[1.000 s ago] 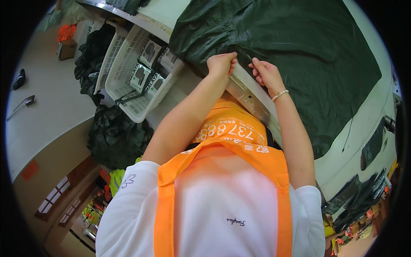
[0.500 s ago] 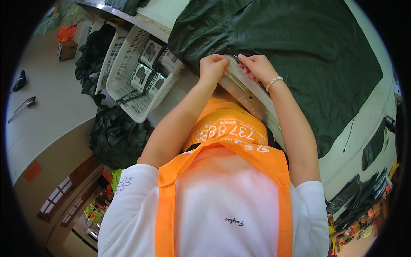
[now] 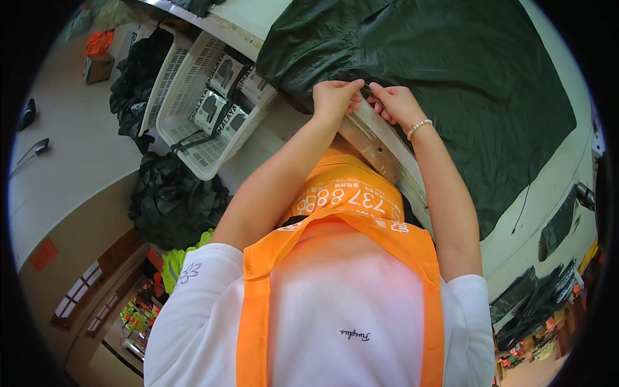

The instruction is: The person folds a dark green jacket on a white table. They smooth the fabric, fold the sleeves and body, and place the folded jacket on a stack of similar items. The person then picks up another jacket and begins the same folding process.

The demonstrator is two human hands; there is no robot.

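White bench (image 3: 554,187) fills the upper right of the head view, with a large dark green garment (image 3: 451,77) spread flat across it. The garment's near edge lies at the bench's metal rim (image 3: 380,145), directly in front of the person.

Both hands meet at that edge. Left hand (image 3: 334,97): fingers curled shut, pinching the fabric edge. Right hand (image 3: 393,103): fingers closed on the same edge, touching the left hand's fingertips; a small dark item between them cannot be identified. A bead bracelet (image 3: 419,127) sits on the right wrist.

Judged step: fine work on 1 point of the garment edge, both grips engaged. The next move calls for steady tension from the 2 hands.

Left of the bench, a white basket (image 3: 193,122) holds packaged items (image 3: 219,97). Dark bundles (image 3: 174,200) lie below it.
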